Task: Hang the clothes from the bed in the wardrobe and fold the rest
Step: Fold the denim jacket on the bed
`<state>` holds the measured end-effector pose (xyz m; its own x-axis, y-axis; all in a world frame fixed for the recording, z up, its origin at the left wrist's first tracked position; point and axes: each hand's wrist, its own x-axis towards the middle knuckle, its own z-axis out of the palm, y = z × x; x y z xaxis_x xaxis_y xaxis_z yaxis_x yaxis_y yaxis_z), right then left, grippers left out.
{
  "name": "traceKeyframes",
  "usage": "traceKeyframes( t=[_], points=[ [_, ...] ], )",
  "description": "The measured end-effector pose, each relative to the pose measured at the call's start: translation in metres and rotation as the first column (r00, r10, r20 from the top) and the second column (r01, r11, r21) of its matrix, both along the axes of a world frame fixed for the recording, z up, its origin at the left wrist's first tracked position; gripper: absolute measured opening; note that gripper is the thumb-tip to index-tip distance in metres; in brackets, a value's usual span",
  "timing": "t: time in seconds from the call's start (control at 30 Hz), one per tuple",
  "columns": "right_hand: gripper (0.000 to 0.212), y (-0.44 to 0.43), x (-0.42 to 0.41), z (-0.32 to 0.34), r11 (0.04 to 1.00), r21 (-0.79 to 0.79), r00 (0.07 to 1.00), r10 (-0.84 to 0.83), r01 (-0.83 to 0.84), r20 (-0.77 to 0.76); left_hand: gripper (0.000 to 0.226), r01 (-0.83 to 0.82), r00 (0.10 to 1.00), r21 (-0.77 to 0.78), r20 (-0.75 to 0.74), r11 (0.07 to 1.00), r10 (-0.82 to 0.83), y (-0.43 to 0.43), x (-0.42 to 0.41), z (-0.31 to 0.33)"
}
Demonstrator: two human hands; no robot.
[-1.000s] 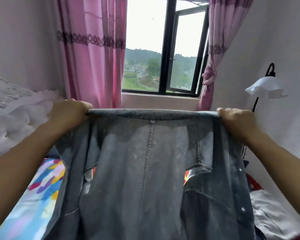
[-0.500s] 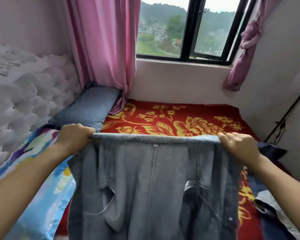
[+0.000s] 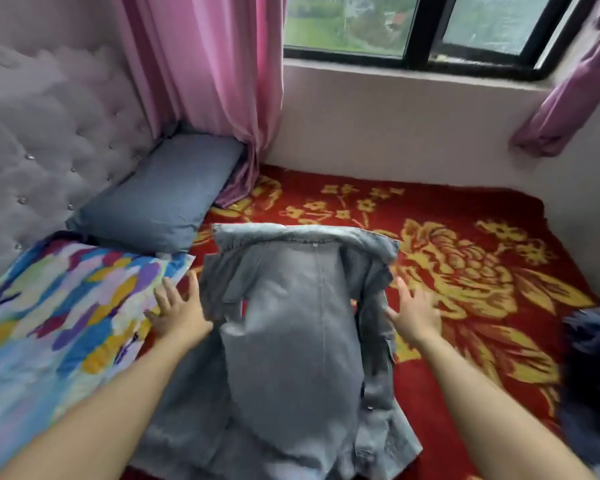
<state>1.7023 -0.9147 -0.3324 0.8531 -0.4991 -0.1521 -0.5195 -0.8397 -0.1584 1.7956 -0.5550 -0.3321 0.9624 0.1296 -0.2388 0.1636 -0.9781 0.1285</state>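
A pale blue denim jacket lies back-up on the red and gold flowered bedspread, its collar toward the window. My left hand hovers with fingers spread at the jacket's left edge, holding nothing. At the jacket's right edge, my right hand is also spread flat and slightly blurred, free of the cloth. A dark blue garment lies bunched at the bed's right edge, partly cut off by the frame.
A grey-blue pillow and a multicoloured pillow lie at the left by the tufted headboard. Pink curtains hang beside the window; the wall runs along the bed's far side.
The jacket, held up by its shoulders in both hands, has been lowered onto the bed and let go. Both hands have drawn back to its sides with fingers spread.
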Motion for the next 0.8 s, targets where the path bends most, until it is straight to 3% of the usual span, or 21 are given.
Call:
traceKeyframes(
  t=[0.17,0.4,0.6,0.7,0.8],
  points=[
    [0.062,0.036,-0.101,-0.138,0.966,0.211,0.931,-0.066,0.150,-0.359,0.100,-0.173,0.912,-0.050,-0.384,0.984,0.141,0.036,-0.107,-0.131],
    [0.060,0.068,-0.165,-0.220,0.928,0.258,0.907,-0.154,0.269,-0.392,0.095,-0.439,0.842,-0.209,-0.436,0.874,0.318,0.070,-0.158,-0.231],
    [0.070,0.080,-0.170,-0.265,0.961,0.169,0.922,-0.146,0.218,-0.360,0.050,-0.669,0.735,-0.531,-0.372,0.520,0.566,0.104,-0.147,-0.313],
    [0.073,0.077,-0.154,-0.278,0.964,0.121,0.921,-0.183,0.236,-0.344,0.052,-0.714,0.612,-0.627,-0.342,0.312,0.713,0.100,-0.131,-0.332],
    [0.084,0.075,-0.147,-0.285,0.937,0.123,0.906,-0.272,0.326,-0.325,0.070,-0.791,0.403,-0.595,-0.335,0.140,0.852,0.093,-0.122,-0.334]
  ],
)
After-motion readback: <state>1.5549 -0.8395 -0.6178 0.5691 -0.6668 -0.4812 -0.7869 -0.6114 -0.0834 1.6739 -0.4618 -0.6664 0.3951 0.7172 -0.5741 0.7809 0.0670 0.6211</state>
